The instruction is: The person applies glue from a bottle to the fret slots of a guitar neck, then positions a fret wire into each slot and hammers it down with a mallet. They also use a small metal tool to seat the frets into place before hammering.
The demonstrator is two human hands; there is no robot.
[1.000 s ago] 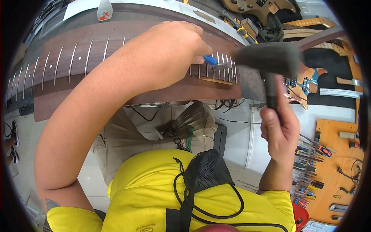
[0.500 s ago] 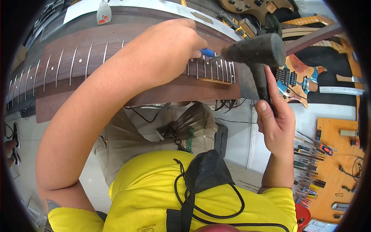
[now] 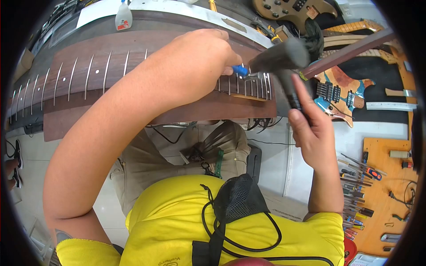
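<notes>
While left hand [image 3: 202, 55] pinched blue-handled tool [image 3: 241, 70] on fretboard [image 3: 88, 73], hammer [image 3: 280, 54], clenched in right hand [image 3: 310, 133], sat just right of tool tip.

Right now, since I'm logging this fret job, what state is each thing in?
left hand: shut on the blue-handled tool, over the fretboard.
blue-handled tool: tip at the last frets.
right hand: shut on the hammer, by its handle.
hammer: blurred, head beside the tool's tip.
fretboard: lying flat, metal frets across it.
bottle: upright.
</notes>
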